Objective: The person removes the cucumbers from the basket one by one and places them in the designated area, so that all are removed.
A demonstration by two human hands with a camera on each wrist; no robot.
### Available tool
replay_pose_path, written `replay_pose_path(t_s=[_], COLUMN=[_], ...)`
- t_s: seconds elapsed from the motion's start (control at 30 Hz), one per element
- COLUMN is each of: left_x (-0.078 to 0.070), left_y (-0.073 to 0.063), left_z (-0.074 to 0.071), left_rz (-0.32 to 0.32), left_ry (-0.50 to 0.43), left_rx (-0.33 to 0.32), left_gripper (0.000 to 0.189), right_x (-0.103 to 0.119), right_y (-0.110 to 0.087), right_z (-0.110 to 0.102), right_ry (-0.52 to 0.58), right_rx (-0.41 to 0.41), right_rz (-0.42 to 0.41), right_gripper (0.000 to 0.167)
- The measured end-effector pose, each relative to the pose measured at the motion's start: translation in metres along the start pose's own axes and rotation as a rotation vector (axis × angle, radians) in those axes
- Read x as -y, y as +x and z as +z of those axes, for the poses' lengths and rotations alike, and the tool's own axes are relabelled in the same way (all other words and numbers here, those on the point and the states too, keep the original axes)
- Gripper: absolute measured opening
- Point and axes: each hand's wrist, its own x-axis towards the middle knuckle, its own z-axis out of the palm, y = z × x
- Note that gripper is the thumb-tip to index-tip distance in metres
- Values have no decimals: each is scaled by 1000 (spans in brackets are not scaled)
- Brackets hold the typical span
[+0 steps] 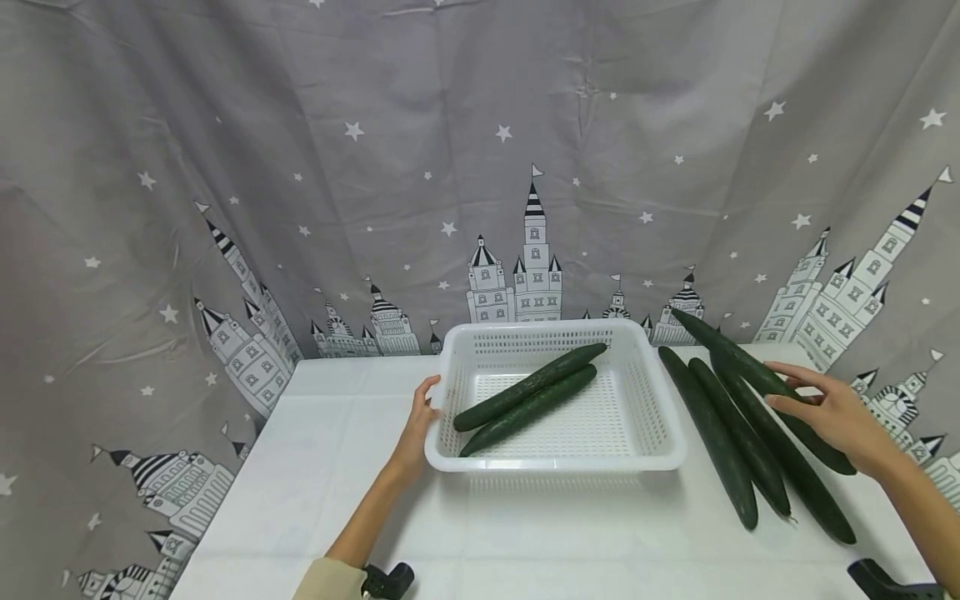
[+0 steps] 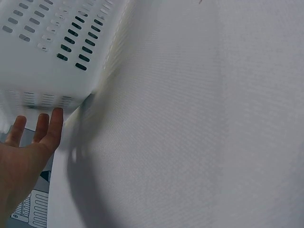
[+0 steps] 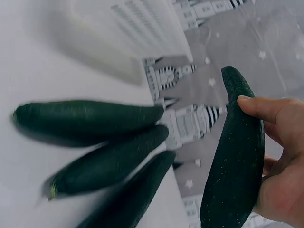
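Note:
In the head view my right hand (image 1: 843,417) grips a long dark green cucumber (image 1: 757,373), lifted over the others at the table's right. The right wrist view shows the thumb and fingers of this hand (image 3: 282,152) around the held cucumber (image 3: 232,166). Three more cucumbers (image 1: 708,437) lie side by side on the table just left of it. My left hand (image 1: 412,433) is at the left side of a white plastic basket (image 1: 555,464); in the left wrist view its fingers (image 2: 56,126) touch the basket wall (image 2: 52,71). Two cucumbers (image 1: 528,400) lie slanted inside the basket.
A white cloth covers the table (image 1: 562,533). Behind it hangs a grey curtain (image 1: 420,192) printed with castles and stars. Black straps or mounts sit at both wrists, such as the left wrist mount (image 1: 388,581).

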Motion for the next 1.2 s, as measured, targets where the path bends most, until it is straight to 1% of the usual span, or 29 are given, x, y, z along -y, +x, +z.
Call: replay_pose_path(t_s=[0.23, 0.33, 0.5, 0.63, 0.77, 0.93, 1.1, 1.2], left_x=[1, 1, 0, -1, -1, -2, -1, -1], left_y=[0, 0, -1, -2, -2, -2, -2, -2], left_z=[0, 0, 0, 1, 1, 1, 1, 1], left_rz=[0, -1, 1, 1, 0, -4, -2, 0], left_ry=[-5, 2, 10, 6, 2, 3, 3, -1], left_rx=[8, 9, 11, 8, 6, 8, 5, -2], left_gripper=[63, 63, 63, 62, 62, 62, 61, 61], right_x=[-32, -45, -62, -72, -82, -93, -99, -99], right_y=[-7, -9, -13, -15, -17, -21, -22, -21], right_z=[-1, -1, -2, 0, 4, 10, 14, 15], right_ry=[-11, -19, -22, -36, -42, -62, -93, -91], right_rx=[-68, -88, -98, -109, -99, -90, -77, -61], right_rz=[108, 166, 257, 309, 351, 364, 345, 327], right_gripper=[61, 64, 70, 69, 67, 65, 64, 65])
